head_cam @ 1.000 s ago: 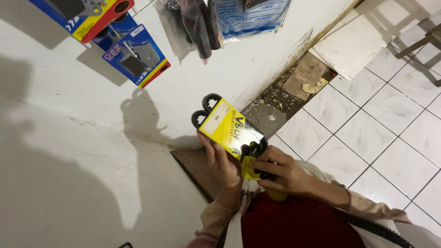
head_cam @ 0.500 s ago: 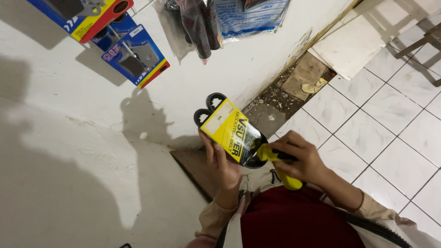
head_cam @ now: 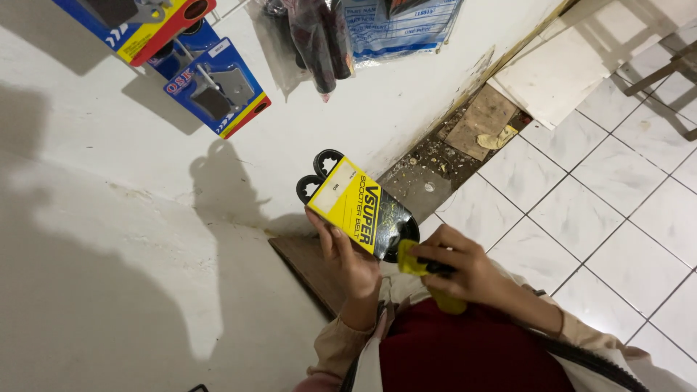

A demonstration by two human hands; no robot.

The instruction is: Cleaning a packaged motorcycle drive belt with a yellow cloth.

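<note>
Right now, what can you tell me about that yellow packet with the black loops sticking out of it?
The yellow packet is a flat card sleeve, yellow and black with a pale label patch, wrapped round a black toothed rubber belt whose loops stick out at both ends. It is held tilted in front of the white wall. The left hand grips its lower edge from beneath. The right hand, holding a yellow cloth-like item, meets the belt's lower end.

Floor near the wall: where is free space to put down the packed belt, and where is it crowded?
Free: the white tiles right of the hands, bordered by the rubble strip along the wall. Crowded: that strip, with debris and a loose tile slab. The left hand holds the belt; the right hand grips a yellow tool.
</note>
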